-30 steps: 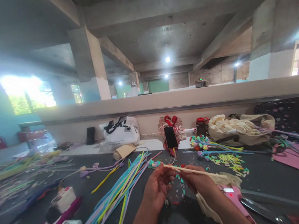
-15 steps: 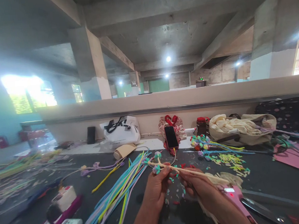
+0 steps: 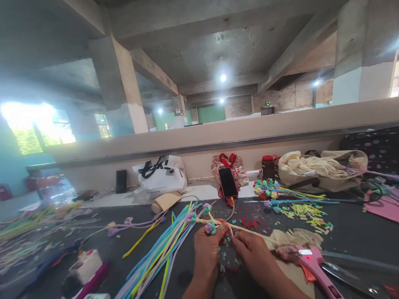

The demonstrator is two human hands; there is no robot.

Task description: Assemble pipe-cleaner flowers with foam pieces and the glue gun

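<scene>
The left hand [image 3: 207, 248] pinches the branched cream stem [image 3: 249, 231] near its purple-and-teal buds [image 3: 210, 227], above the counter [image 3: 182, 284]. The right hand [image 3: 252, 251] pinches beside it, fingertips close to the stem, left of the glue gun [image 3: 315, 267].

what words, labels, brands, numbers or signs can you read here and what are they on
"k!": end of the black lettering on the white bag; earlier letters unclear.
Too small or blurred: the bag's small print, the pink glue gun's white label, the distant green sign, the pillar sign.
</scene>
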